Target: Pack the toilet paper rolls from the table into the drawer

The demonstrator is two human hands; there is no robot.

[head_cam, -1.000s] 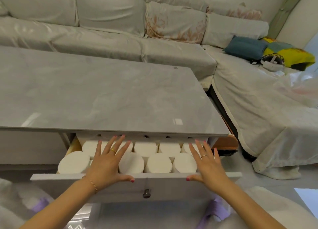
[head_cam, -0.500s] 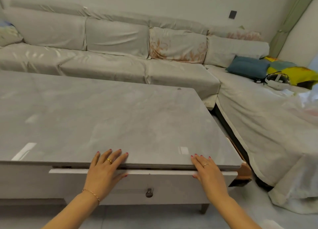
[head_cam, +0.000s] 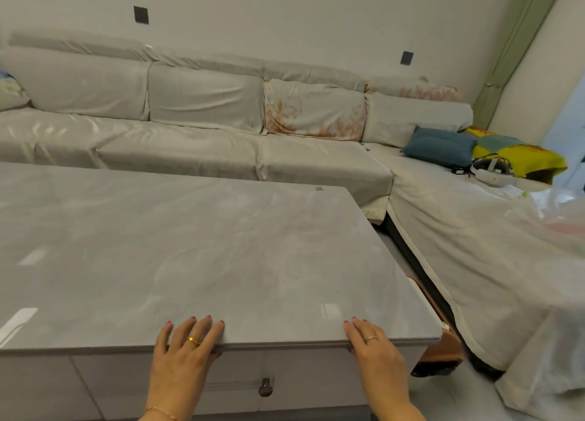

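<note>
On the drawer (head_cam: 285,370), two flat hands (head_cam: 182,354) (head_cam: 378,354).

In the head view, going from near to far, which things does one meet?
Round metal drawer knob → grey glossy tabletop → long sofa under a pale cover → white wall with dark square plates.

We hold both hands flat and open, palms down, fingers stretched forward side by side. Our left hand (head_cam: 185,354) wears a gold ring and a thin wrist chain; our right hand (head_cam: 376,354) wears a slim ring.
</note>
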